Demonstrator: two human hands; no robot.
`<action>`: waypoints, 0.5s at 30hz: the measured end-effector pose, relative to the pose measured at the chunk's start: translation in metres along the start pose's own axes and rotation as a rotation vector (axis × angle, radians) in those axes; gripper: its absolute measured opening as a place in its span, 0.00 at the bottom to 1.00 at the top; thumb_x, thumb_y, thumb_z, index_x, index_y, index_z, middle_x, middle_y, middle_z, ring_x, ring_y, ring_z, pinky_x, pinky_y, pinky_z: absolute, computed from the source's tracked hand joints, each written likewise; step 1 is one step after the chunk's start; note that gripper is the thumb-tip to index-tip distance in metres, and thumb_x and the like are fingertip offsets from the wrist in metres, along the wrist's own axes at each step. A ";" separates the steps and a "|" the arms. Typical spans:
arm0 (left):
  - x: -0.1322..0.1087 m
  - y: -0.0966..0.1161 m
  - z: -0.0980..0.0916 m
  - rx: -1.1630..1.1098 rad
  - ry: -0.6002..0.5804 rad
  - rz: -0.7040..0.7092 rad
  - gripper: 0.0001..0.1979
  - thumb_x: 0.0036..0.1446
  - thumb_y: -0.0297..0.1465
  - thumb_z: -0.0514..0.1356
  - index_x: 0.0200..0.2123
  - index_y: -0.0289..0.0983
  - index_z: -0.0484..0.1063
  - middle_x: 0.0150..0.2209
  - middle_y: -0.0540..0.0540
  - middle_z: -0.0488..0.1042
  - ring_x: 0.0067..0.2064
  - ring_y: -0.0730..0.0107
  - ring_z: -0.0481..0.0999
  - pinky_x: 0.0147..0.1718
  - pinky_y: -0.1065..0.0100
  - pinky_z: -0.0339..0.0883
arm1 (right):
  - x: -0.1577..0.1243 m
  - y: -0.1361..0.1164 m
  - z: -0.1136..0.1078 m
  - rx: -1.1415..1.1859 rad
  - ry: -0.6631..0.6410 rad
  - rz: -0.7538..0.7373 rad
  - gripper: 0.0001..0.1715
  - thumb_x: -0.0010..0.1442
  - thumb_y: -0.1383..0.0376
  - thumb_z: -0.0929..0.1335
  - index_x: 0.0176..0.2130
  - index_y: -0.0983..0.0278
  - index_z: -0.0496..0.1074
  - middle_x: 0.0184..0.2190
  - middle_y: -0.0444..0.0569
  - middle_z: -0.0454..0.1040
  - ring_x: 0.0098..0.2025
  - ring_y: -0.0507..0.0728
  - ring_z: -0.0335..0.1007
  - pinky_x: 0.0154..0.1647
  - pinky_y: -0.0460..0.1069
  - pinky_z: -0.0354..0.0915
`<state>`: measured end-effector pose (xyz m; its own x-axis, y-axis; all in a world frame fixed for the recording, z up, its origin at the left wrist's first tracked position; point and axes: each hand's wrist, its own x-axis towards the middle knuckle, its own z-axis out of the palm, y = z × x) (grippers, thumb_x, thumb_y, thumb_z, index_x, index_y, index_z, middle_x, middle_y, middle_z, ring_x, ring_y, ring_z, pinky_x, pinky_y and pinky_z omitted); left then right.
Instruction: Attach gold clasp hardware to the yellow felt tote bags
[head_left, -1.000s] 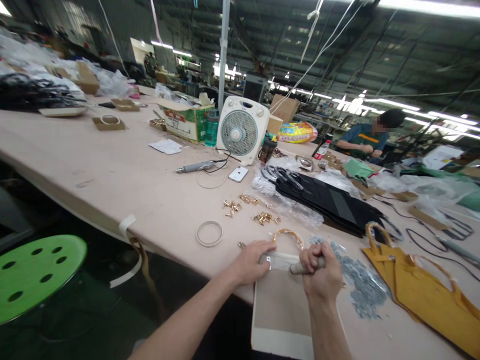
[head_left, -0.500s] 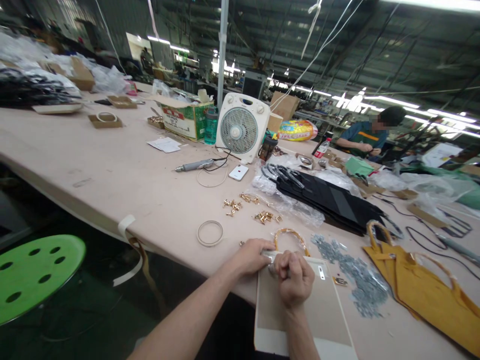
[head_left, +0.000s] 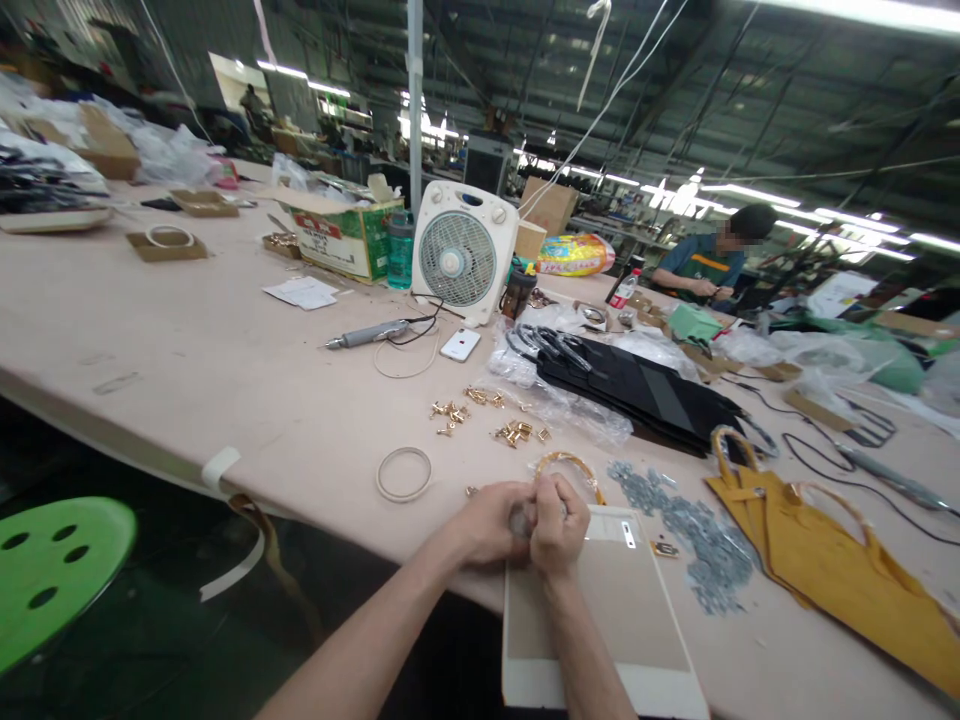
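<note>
Box point(head_left: 166, 256) holds pale ring point(head_left: 169, 246); hands point(head_left: 557, 530) at panel point(head_left: 630, 610).

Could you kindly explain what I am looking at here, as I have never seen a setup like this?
There is no machine doing the work: these are a person's own bare hands, seen from one camera worn on the head, looking forward and down. The left hand and right hand are close together over the top edge of a beige panel. A roundish thing shows between them, too blurred and hidden to name or to say which hand grips it.

On the table lie gold fittings, a ring, grey pieces, a phone, black bags and a yellow bag. A fan stands farther back, and a co-worker is beyond.
</note>
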<state>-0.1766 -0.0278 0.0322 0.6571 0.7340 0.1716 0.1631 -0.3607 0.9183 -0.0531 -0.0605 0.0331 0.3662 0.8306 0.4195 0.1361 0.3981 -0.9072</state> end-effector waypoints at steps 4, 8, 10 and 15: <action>-0.002 0.000 0.004 0.121 0.048 0.026 0.24 0.44 0.33 0.75 0.47 0.39 0.79 0.53 0.44 0.80 0.56 0.51 0.77 0.59 0.59 0.67 | 0.022 -0.007 -0.006 0.268 0.142 0.070 0.25 0.70 0.52 0.67 0.25 0.62 0.65 0.15 0.35 0.55 0.15 0.47 0.49 0.15 0.43 0.47; -0.003 -0.003 0.004 0.141 0.037 0.025 0.30 0.44 0.35 0.77 0.52 0.39 0.78 0.56 0.41 0.79 0.58 0.49 0.76 0.60 0.58 0.65 | 0.040 -0.005 -0.001 0.306 0.098 0.180 0.25 0.67 0.51 0.69 0.26 0.62 0.65 0.15 0.34 0.55 0.14 0.46 0.48 0.15 0.41 0.47; -0.003 -0.004 0.004 0.139 0.038 0.013 0.27 0.44 0.33 0.76 0.49 0.39 0.78 0.54 0.43 0.79 0.55 0.51 0.76 0.58 0.60 0.67 | 0.043 -0.001 0.003 0.251 0.018 0.262 0.25 0.66 0.49 0.70 0.26 0.62 0.65 0.14 0.35 0.56 0.15 0.46 0.49 0.15 0.42 0.47; -0.002 -0.007 0.006 0.147 0.055 -0.009 0.23 0.42 0.32 0.77 0.43 0.38 0.78 0.49 0.44 0.80 0.52 0.52 0.77 0.52 0.62 0.68 | 0.036 0.003 0.006 0.052 -0.091 0.189 0.27 0.67 0.47 0.68 0.25 0.62 0.66 0.14 0.37 0.58 0.17 0.48 0.54 0.17 0.44 0.52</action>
<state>-0.1744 -0.0302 0.0237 0.6142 0.7669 0.1863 0.2781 -0.4312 0.8583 -0.0448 -0.0275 0.0456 0.2963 0.9229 0.2458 0.0248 0.2498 -0.9680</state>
